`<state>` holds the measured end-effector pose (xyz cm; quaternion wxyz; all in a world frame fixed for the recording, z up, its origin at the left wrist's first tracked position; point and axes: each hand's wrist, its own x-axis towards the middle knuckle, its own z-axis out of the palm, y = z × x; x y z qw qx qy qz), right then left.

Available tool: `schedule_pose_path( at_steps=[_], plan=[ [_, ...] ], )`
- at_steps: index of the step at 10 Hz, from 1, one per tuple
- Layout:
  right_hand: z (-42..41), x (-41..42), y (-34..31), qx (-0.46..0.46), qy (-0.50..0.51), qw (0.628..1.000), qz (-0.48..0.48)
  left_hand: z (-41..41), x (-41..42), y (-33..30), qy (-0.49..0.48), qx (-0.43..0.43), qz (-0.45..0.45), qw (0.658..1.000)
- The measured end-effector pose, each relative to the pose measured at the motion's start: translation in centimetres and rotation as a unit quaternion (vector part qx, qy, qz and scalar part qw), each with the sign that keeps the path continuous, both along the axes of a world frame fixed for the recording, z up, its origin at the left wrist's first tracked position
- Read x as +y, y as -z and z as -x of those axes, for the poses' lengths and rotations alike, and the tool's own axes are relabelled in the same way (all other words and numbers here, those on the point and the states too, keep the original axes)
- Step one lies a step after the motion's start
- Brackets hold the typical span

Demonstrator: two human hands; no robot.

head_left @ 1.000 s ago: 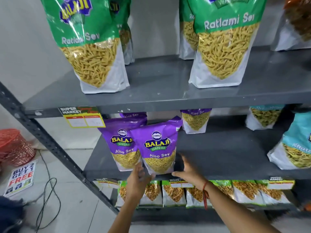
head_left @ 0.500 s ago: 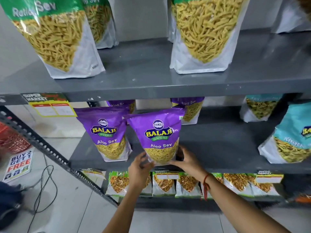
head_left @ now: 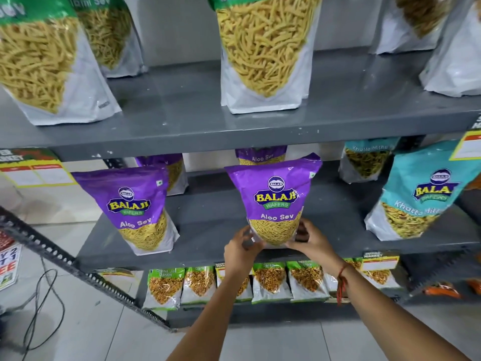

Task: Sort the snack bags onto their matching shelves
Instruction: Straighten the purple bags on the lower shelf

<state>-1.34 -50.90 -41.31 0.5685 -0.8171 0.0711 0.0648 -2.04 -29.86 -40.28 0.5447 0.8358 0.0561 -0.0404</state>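
A purple Aloo Sev bag [head_left: 276,199] stands upright on the grey middle shelf [head_left: 213,220]. My left hand [head_left: 240,250] grips its lower left corner and my right hand [head_left: 311,239] grips its lower right corner. A second purple Aloo Sev bag [head_left: 138,207] stands to the left on the same shelf, with two more purple bags [head_left: 260,156] behind. Teal Khatta Mitha bags [head_left: 416,196] stand at the right of that shelf.
Green Ratlami Sev bags [head_left: 265,53] stand on the upper shelf [head_left: 182,121]. Small green Chana Jor Garam bags [head_left: 270,281] line the bottom shelf. A slotted metal upright [head_left: 78,269] slants at the left, with a black cable [head_left: 44,316] on the tiled floor.
The held purple bag has moved right along the middle shelf, away from the left purple bag. Both hands closed on its lower corners. The camera has come closer and tilted down.
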Motion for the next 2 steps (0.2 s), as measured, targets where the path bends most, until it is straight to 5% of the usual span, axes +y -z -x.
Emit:
schedule_pose_path(
  at_steps=[2],
  plan=[
    [2.1, 1.4, -2.4, -0.047, 0.015, 0.999, 0.012, 1.4, 0.5, -0.8, -0.032, 0.005, 0.019, 0.999]
  ],
)
